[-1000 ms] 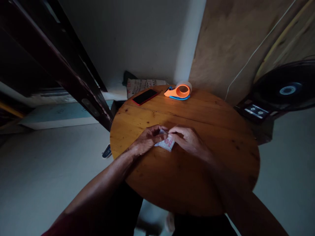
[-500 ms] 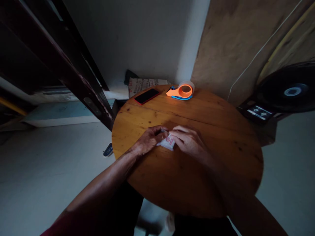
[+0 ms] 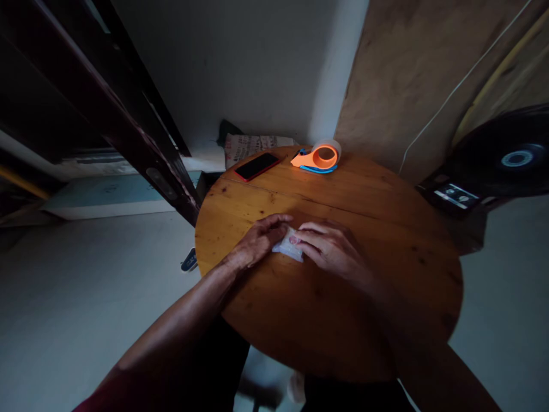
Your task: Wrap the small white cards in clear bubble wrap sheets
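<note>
A small whitish plastic packet [image 3: 286,248] with faint reddish print lies on the round wooden table [image 3: 343,320] between my hands. My left hand [image 3: 262,237] is at its left and upper edge, thumb against the plastic and fingers reaching along the far side. From the right, my right hand [image 3: 328,243] presses bent fingertips onto the packet's top, covering part of the print. The undersides of the fingers are hidden, and the picture is dim.
Toward the table's far edge lie a dark phone with a red rim [image 3: 257,166] and an orange tape dispenser [image 3: 315,158] with a blue part. A printed sack [image 3: 253,146] sits behind the table. At right stands a dark round device [image 3: 510,157] with a lit panel.
My left fingers have straightened and loosened around the packet's far edge. The right fingertips have moved over the red print. The packet stays in nearly the same spot.
</note>
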`<action>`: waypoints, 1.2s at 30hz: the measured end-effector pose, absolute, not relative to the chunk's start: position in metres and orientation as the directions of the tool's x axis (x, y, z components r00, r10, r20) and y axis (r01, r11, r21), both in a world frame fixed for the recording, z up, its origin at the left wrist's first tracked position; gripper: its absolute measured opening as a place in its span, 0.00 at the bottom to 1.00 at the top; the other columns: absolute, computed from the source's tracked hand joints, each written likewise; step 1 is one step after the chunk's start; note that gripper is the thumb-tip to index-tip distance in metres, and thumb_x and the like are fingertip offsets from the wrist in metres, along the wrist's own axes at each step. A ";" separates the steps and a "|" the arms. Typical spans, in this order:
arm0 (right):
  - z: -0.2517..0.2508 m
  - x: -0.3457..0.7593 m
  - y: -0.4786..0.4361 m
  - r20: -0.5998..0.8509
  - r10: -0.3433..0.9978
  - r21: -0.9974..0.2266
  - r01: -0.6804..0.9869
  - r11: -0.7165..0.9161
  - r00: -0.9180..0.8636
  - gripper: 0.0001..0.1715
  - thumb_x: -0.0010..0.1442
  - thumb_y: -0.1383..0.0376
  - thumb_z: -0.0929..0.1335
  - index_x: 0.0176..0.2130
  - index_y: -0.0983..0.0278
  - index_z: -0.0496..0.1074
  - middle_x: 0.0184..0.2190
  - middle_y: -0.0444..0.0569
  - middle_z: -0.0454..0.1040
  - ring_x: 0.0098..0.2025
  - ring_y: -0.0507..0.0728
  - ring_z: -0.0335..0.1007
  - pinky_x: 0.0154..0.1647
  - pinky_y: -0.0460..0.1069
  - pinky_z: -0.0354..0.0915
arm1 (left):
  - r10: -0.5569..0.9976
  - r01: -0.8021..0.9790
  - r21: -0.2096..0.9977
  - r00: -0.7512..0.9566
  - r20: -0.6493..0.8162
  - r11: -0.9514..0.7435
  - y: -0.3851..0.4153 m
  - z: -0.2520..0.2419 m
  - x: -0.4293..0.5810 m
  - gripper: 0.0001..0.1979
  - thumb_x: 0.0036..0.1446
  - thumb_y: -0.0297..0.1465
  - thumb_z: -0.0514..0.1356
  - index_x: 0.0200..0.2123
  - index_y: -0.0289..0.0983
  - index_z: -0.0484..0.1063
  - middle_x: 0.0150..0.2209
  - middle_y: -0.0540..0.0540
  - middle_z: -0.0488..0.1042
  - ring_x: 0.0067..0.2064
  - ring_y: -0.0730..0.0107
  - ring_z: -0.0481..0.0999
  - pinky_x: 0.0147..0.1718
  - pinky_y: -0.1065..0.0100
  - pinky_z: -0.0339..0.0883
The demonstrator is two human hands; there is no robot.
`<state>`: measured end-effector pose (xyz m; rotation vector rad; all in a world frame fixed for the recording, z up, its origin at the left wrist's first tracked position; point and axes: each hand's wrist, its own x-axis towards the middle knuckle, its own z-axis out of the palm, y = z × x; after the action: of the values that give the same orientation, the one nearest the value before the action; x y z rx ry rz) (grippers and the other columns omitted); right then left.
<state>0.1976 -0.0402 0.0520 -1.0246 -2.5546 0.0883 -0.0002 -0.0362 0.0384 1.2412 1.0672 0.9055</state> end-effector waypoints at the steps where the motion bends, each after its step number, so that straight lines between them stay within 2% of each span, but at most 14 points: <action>1: 0.052 0.197 -0.040 0.332 0.673 -0.193 0.651 0.734 -0.661 0.15 0.68 0.61 0.61 0.42 0.59 0.76 0.43 0.46 0.77 0.42 0.55 0.71 0.47 0.52 0.62 | 0.955 0.013 0.991 0.268 -0.130 0.131 -0.036 0.038 0.000 0.23 0.52 0.42 0.62 0.48 0.35 0.72 0.34 0.47 0.74 0.31 0.72 0.68 0.31 0.69 0.60; 5: 0.057 0.196 -0.043 0.334 0.644 -0.129 0.643 0.755 -0.688 0.14 0.67 0.63 0.61 0.41 0.58 0.76 0.43 0.46 0.77 0.42 0.56 0.71 0.46 0.53 0.61 | 0.945 0.030 0.993 0.305 -0.116 0.112 -0.036 0.038 0.001 0.20 0.52 0.46 0.62 0.39 0.35 0.74 0.31 0.48 0.73 0.30 0.72 0.68 0.31 0.69 0.59; 9: 0.064 0.195 -0.046 0.294 0.643 -0.146 0.632 0.761 -0.707 0.13 0.65 0.68 0.63 0.40 0.58 0.77 0.42 0.47 0.77 0.43 0.56 0.71 0.45 0.53 0.60 | 0.945 0.032 0.993 0.306 -0.117 0.113 -0.036 0.037 0.003 0.18 0.51 0.42 0.65 0.40 0.35 0.73 0.33 0.47 0.74 0.30 0.74 0.68 0.31 0.70 0.59; 13: 0.061 0.196 -0.044 0.388 0.644 -0.283 0.580 0.764 -0.659 0.12 0.64 0.67 0.64 0.37 0.58 0.77 0.43 0.46 0.77 0.44 0.56 0.71 0.48 0.54 0.59 | 0.943 0.023 0.991 0.304 -0.132 0.131 -0.035 0.035 0.003 0.18 0.51 0.39 0.65 0.41 0.34 0.72 0.35 0.48 0.73 0.30 0.76 0.67 0.31 0.71 0.59; 16: 0.055 0.196 -0.040 0.468 0.723 -0.493 0.529 0.691 -0.508 0.10 0.63 0.67 0.64 0.37 0.60 0.75 0.42 0.47 0.76 0.44 0.56 0.71 0.48 0.52 0.62 | 0.946 0.037 0.993 0.300 -0.121 0.115 -0.035 0.034 0.003 0.18 0.50 0.39 0.64 0.42 0.34 0.72 0.35 0.47 0.73 0.32 0.75 0.68 0.31 0.71 0.60; 18: 0.050 0.196 -0.037 0.417 0.810 -0.627 0.514 0.585 -0.413 0.09 0.62 0.66 0.63 0.38 0.61 0.73 0.39 0.47 0.77 0.41 0.55 0.72 0.43 0.50 0.64 | 0.944 0.035 0.992 0.305 -0.129 0.124 -0.035 0.034 0.003 0.18 0.51 0.38 0.64 0.42 0.34 0.72 0.35 0.47 0.73 0.32 0.74 0.69 0.31 0.71 0.61; 20: 0.047 0.195 -0.035 0.304 0.877 -0.705 0.531 0.470 -0.373 0.08 0.63 0.64 0.64 0.39 0.61 0.73 0.35 0.46 0.77 0.37 0.54 0.72 0.38 0.49 0.65 | 0.940 0.018 0.988 0.304 -0.154 0.155 -0.036 0.035 0.004 0.17 0.51 0.38 0.64 0.42 0.34 0.72 0.34 0.47 0.73 0.30 0.75 0.68 0.30 0.72 0.60; 24: 0.043 0.190 -0.030 0.169 0.907 -0.749 0.548 0.373 -0.386 0.07 0.61 0.65 0.64 0.35 0.62 0.72 0.31 0.45 0.75 0.33 0.53 0.70 0.35 0.47 0.62 | 0.944 0.026 0.987 0.290 -0.157 0.156 -0.037 0.038 0.006 0.16 0.51 0.36 0.64 0.41 0.34 0.71 0.33 0.49 0.72 0.30 0.77 0.67 0.29 0.73 0.60; 30: 0.040 0.185 -0.026 0.121 0.929 -0.775 0.551 0.308 -0.350 0.07 0.58 0.66 0.64 0.30 0.62 0.71 0.29 0.44 0.73 0.34 0.53 0.68 0.35 0.48 0.61 | 0.953 0.134 0.987 0.275 -0.125 0.091 -0.036 0.035 0.009 0.15 0.53 0.37 0.62 0.41 0.35 0.70 0.33 0.50 0.72 0.30 0.76 0.67 0.30 0.72 0.60; 33: 0.043 0.187 -0.027 0.089 0.938 -0.826 0.502 0.258 -0.336 0.08 0.58 0.63 0.65 0.30 0.62 0.71 0.29 0.44 0.73 0.34 0.53 0.68 0.35 0.48 0.61 | 0.955 0.152 0.987 0.282 -0.091 0.049 -0.036 0.033 0.008 0.16 0.54 0.37 0.61 0.43 0.35 0.71 0.34 0.49 0.73 0.31 0.75 0.68 0.31 0.71 0.61; 36: 0.046 0.193 -0.027 0.023 0.961 -0.901 0.411 0.139 -0.274 0.12 0.58 0.56 0.65 0.32 0.61 0.72 0.30 0.45 0.73 0.34 0.54 0.69 0.34 0.48 0.62 | 0.957 0.084 0.993 0.272 -0.100 0.080 -0.036 0.034 0.005 0.19 0.52 0.37 0.61 0.46 0.36 0.71 0.35 0.47 0.74 0.32 0.72 0.69 0.31 0.69 0.62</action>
<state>0.1932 -0.0271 0.0464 -1.3218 -1.7781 1.0968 0.0052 -0.0363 0.0337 1.3133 1.0935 0.9013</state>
